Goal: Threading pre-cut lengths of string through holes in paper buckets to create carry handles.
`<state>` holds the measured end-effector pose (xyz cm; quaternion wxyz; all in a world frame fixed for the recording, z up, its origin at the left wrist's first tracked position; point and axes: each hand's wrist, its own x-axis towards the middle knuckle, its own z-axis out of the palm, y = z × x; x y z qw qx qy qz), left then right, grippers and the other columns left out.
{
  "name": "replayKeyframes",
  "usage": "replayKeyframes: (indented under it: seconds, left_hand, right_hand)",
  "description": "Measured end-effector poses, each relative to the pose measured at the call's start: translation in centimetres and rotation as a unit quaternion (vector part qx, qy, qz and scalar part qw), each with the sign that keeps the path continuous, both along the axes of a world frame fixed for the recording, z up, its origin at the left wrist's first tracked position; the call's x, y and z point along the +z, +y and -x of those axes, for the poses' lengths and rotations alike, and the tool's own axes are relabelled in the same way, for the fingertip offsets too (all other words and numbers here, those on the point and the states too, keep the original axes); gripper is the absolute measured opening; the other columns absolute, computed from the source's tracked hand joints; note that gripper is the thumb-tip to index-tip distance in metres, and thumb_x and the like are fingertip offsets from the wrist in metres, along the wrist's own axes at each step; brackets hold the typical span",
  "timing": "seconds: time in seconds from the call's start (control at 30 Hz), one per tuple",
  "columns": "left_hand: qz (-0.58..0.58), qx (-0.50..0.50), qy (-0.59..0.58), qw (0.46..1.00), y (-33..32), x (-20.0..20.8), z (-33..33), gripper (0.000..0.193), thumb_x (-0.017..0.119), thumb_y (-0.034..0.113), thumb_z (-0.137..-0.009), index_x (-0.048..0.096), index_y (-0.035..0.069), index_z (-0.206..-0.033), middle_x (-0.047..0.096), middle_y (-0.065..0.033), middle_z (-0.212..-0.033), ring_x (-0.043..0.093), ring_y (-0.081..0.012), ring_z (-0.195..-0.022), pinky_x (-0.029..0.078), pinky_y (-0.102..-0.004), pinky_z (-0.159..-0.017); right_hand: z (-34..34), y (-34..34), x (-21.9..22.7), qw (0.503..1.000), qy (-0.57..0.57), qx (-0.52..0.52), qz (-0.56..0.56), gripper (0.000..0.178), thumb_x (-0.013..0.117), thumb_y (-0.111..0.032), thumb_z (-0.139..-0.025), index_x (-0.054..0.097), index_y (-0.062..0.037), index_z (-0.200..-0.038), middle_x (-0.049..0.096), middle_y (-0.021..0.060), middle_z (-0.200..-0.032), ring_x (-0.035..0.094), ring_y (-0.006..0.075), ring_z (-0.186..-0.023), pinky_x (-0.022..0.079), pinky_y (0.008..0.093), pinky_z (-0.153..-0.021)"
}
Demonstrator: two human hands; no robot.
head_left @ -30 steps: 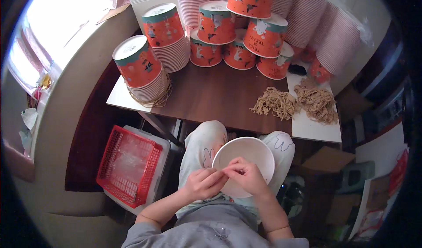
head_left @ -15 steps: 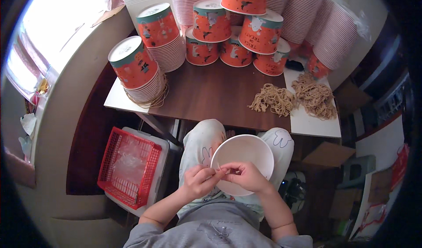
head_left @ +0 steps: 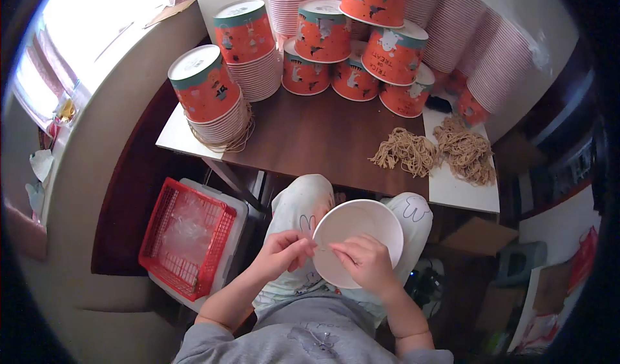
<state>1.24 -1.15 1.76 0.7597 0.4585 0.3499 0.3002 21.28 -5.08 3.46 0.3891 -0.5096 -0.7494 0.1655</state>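
Note:
A round bucket (head_left: pixel 361 221), white inside, rests between my knees with its mouth facing up. My left hand (head_left: pixel 283 253) is at its left rim, thumb and fingers pinched together. Over the bucket's near side, my right hand (head_left: pixel 367 261) is also closed in a pinch, a little apart from the left. A tiny pale bit shows between the fingertips; whether it is cord or part of the bucket I cannot tell. The bucket's outside is mostly hidden from above.
On the brown table (head_left: pixel 310 131) stand upside-down orange buckets (head_left: pixel 323 35), some stacked. Two heaps of tan cord (head_left: pixel 405 152) lie at its right end. Tall stacks of nested buckets (head_left: pixel 455 25) are behind. A red basket (head_left: pixel 226 235) holding clear plastic sits at the lower left.
My hands, which met at the bucket's near-left rim, have drawn apart, the left moving left and the right slightly right. The view has shifted slightly.

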Motion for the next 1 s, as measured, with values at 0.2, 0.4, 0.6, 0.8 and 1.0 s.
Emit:
replayKeyframes:
  seconds: [0.2,0.4,0.6,0.8,1.0]
  left_hand:
    - [0.148,-0.071,-0.014,0.986,0.0,0.1,-0.1,0.04,0.043,0.036,-0.091,0.059,0.003,-0.075,0.054,-0.0016,-0.056,0.044,-0.0066,-0.04,0.03,-0.0187,-0.035]
    - [0.171,-0.124,0.046,0.976,0.4,0.7,-0.3,0.032,0.051,0.029,-0.088,0.06,0.004,-0.07,0.056,-0.0025,-0.057,0.044,-0.0061,-0.038,0.029,-0.0163,-0.033]
    - [0.103,-0.102,0.038,0.989,0.5,0.4,0.1,0.022,0.055,0.021,-0.086,0.063,0.003,-0.077,0.057,-0.001,-0.061,0.047,-0.0052,-0.045,0.033,-0.017,-0.04]
    - [-0.11,-0.117,0.131,0.978,1.2,1.7,0.5,0.012,0.061,0.012,-0.082,0.065,0.002,-0.085,0.059,-0.0018,-0.066,0.054,-0.0077,-0.056,0.042,-0.0202,-0.05]
    - [-0.445,-0.042,0.208,0.87,1.9,2.2,-0.2,0.013,0.065,0.005,-0.07,0.066,0.004,-0.083,0.06,-0.0081,-0.074,0.059,-0.0191,-0.065,0.048,-0.0281,-0.057]
  right_hand:
    - [0.2,-0.5,0.8,0.992,-0.108,0.003,-0.063,0.02,0.065,-0.007,-0.063,0.065,-0.0108,-0.083,0.057,-0.0004,-0.072,0.055,0.016,-0.063,0.047,0.028,-0.052]
    - [0.3,-0.3,0.9,0.989,-0.123,0.003,-0.076,0.022,0.067,-0.005,-0.06,0.067,-0.0115,-0.081,0.058,-0.0001,-0.07,0.055,0.0169,-0.061,0.047,0.0289,-0.052]
    - [0.0,0.7,0.1,0.995,0.028,0.099,-0.005,0.013,0.062,-0.006,-0.07,0.062,-0.0057,-0.083,0.06,0.0041,-0.078,0.057,0.0173,-0.067,0.046,0.0289,-0.055]
    - [0.0,0.5,-0.1,0.93,0.192,0.098,0.297,0.012,0.053,-0.012,-0.083,0.057,-0.0007,-0.085,0.062,0.0091,-0.072,0.06,0.0146,-0.063,0.046,0.0279,-0.058]
    - [0.9,1.1,-1.2,0.925,0.204,0.018,0.32,0.017,0.057,-0.018,-0.083,0.061,-0.0015,-0.088,0.064,0.0097,-0.072,0.064,0.0154,-0.068,0.048,0.0262,-0.06]
